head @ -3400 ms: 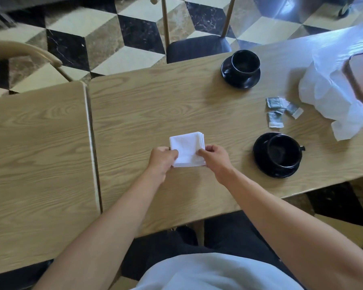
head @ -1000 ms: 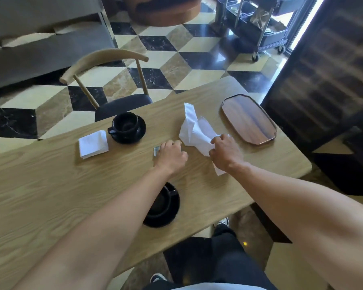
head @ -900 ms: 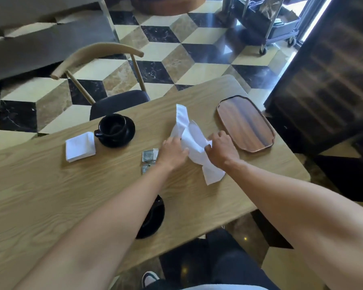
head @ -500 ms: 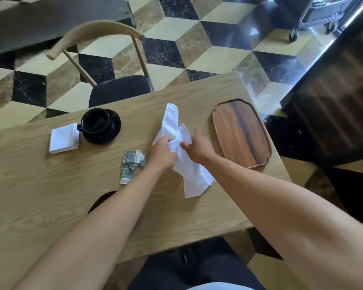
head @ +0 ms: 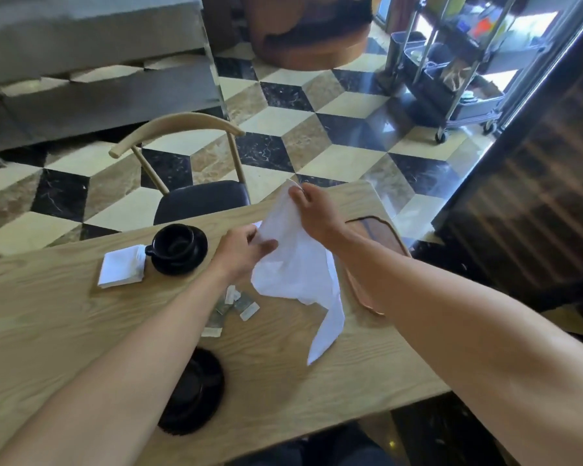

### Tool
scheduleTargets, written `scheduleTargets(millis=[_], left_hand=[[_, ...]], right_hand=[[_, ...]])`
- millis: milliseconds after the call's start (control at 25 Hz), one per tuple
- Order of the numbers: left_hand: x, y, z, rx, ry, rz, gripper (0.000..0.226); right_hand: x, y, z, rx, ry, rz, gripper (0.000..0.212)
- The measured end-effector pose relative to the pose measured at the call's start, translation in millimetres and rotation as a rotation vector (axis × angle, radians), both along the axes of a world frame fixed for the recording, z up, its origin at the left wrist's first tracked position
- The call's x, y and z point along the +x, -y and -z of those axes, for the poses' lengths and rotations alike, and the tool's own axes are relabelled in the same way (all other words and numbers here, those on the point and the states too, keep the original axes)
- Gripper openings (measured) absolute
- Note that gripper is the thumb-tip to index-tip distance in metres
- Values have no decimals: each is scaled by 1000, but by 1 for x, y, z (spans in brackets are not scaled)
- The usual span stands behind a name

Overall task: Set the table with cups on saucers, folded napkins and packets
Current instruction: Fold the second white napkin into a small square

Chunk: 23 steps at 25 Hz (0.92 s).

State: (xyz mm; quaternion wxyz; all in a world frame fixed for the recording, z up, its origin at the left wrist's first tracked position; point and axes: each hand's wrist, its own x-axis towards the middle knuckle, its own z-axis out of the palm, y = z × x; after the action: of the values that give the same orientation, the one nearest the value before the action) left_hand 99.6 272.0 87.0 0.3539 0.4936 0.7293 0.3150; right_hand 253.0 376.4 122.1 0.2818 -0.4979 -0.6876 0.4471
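Seen from my head camera, I hold a loose white napkin above the pale oak-grain table at the centre of the frame. My right hand pinches its top corner between thumb and fingertips, just above centre. My left hand, lower and to the left, has its thumb pressed on the cloth's left edge, with the fingers behind it, as far as I can tell. The soft, creased cloth hangs with its long axis running from that upper corner down and to the right, and its pointed tail trails towards the tabletop; whether it touches, I cannot tell. The coming fold, I judge, turns on this: the free tail lies below and to the right of both hands, nearer my right forearm, so the left hand would have to travel down the edge to catch it. Left of centre, a finished setting shows a square folded napkin lying flat, touching the glossy black cup on its round black saucer. Small paper packets lie scattered below my left wrist. A second black saucer sits lower in the frame, half hidden by my left forearm. A reddish wooden tray with rounded corners peeks out behind my right arm.
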Motion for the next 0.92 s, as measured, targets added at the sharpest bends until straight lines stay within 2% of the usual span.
scheduleTargets(millis=[120, 240, 320, 400, 480, 600, 760, 920], left_hand=[[-25, 0, -31, 70, -73, 82, 58], [-48, 0, -51, 76, -220, 101, 48], [-65, 3, -68, 121, -233, 75, 48], [-85, 6, -88, 176, -225, 48, 58], [-105, 5, -107, 234, -149, -34, 60], [-125, -2, -138, 365, 81, -260, 27], [-144, -13, -161, 432, 348, -378, 23], [-157, -19, -161, 404, 349, -444, 20]], right_hand=[[-5, -14, -50, 176, -70, 139, 43], [-1, -32, -96, 248, -198, 279, 36], [3, -42, -127, 311, -233, 331, 37], [9, -53, -154, 385, -238, 351, 41], [16, -63, -174, 431, -194, 369, 42], [25, -77, -190, 443, -170, 399, 28], [34, -90, -185, 334, -270, 490, 25], [46, -104, -173, 205, -322, 559, 29]])
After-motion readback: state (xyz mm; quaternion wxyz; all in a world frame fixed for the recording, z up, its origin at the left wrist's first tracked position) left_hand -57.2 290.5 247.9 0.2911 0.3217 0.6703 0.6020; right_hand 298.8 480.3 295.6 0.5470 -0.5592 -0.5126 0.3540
